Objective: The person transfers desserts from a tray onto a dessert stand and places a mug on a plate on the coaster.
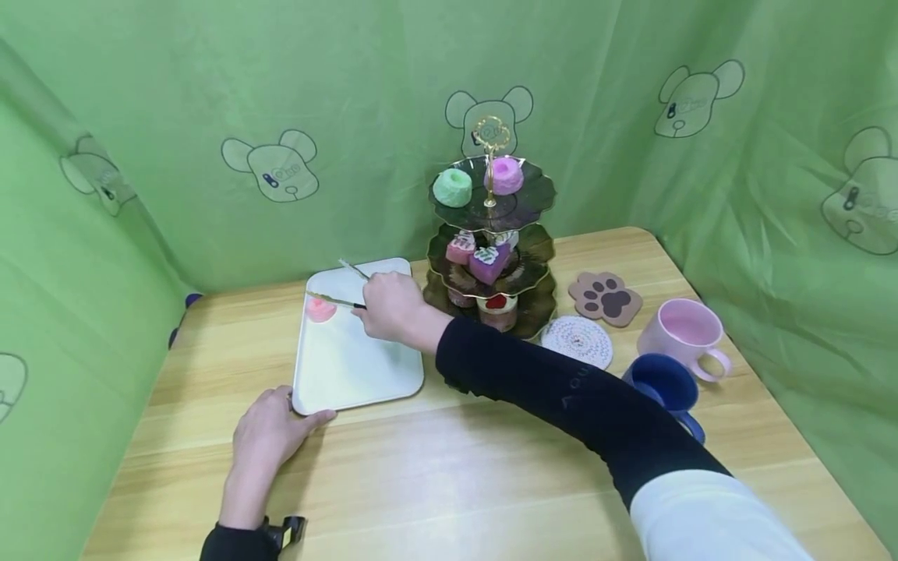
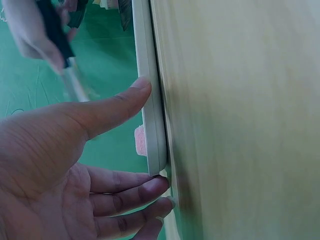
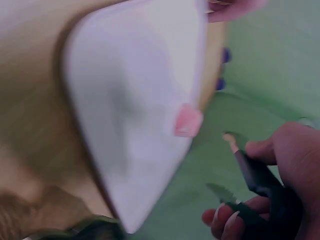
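Over the far part of a white tray (image 1: 368,366), my right hand (image 1: 394,308) grips a pair of tongs (image 1: 337,301) with dark handles (image 3: 255,175). Their arms are spread, with nothing between the tips. One tip overlaps a small pink ring-shaped cake (image 1: 320,310), which lies near the tray's left edge. At the tray's near left corner, my left hand (image 1: 270,428) holds the rim, the thumb (image 2: 127,97) on one side of the corner and the fingers (image 2: 122,200) on the other. The right wrist view shows the pink cake (image 3: 188,120) apart from the tongs.
A dark three-tier stand (image 1: 522,206) behind my right arm carries green and purple ring cakes above, slices in the middle and more sweets below. Right of it lie a paw-shaped coaster (image 1: 585,292) and a round coaster (image 1: 577,341). A pink mug (image 1: 655,339) and a blue mug (image 1: 638,378) stand nearby.
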`<action>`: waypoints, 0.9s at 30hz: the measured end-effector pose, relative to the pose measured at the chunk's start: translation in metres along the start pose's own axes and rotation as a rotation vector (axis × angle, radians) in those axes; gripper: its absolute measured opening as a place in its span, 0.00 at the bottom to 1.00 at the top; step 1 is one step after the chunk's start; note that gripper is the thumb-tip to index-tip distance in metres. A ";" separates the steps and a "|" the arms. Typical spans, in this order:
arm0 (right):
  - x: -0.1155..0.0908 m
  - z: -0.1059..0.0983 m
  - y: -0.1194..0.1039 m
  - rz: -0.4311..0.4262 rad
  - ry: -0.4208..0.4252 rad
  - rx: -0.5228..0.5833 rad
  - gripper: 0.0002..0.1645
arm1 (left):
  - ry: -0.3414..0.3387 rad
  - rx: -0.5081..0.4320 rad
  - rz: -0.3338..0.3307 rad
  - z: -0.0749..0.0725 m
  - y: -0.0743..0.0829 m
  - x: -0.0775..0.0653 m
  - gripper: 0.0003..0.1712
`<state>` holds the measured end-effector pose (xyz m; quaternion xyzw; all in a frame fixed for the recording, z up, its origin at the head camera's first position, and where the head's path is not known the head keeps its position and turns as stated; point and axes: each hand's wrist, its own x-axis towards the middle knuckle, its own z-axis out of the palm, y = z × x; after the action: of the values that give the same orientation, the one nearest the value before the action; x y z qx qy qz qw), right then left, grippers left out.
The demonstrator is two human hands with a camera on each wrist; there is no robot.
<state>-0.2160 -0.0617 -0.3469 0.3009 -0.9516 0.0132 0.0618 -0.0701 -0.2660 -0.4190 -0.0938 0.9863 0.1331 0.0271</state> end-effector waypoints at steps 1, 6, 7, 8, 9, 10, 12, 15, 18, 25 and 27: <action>0.003 0.006 -0.001 -0.006 -0.017 0.001 0.25 | -0.004 0.001 -0.002 0.000 0.000 0.000 0.43; 0.013 0.027 -0.004 -0.038 -0.074 0.007 0.25 | -0.005 0.005 -0.006 0.000 -0.001 -0.001 0.43; 0.015 0.030 -0.004 -0.037 -0.083 0.006 0.25 | -0.002 0.005 -0.002 0.000 0.000 -0.001 0.42; 0.015 0.034 -0.004 -0.035 -0.089 0.009 0.24 | -0.001 0.005 0.001 0.000 0.000 0.000 0.42; 0.016 0.037 -0.004 -0.033 -0.094 0.012 0.24 | -0.001 0.005 0.003 0.000 0.000 0.000 0.42; 0.017 0.041 -0.004 -0.029 -0.098 0.016 0.23 | -0.002 0.004 0.004 0.000 0.001 0.000 0.42; 0.018 0.047 -0.004 -0.022 -0.105 0.014 0.23 | -0.004 0.002 0.006 0.001 0.002 0.000 0.42; 0.021 0.055 -0.006 -0.025 -0.111 0.004 0.23 | 0.000 0.000 0.002 0.003 0.002 0.000 0.43; 0.023 0.060 -0.009 -0.026 -0.111 -0.006 0.23 | 0.007 -0.001 0.001 0.003 0.002 -0.001 0.44; 0.029 0.062 -0.010 -0.010 -0.104 -0.018 0.23 | 0.005 0.002 -0.012 0.003 0.001 0.000 0.45; 0.031 0.061 -0.010 -0.011 -0.104 -0.032 0.23 | 0.002 0.002 -0.021 0.002 0.000 0.001 0.45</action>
<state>-0.2418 -0.0910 -0.4038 0.3053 -0.9519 -0.0178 0.0170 -0.0706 -0.2652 -0.4211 -0.1041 0.9854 0.1319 0.0273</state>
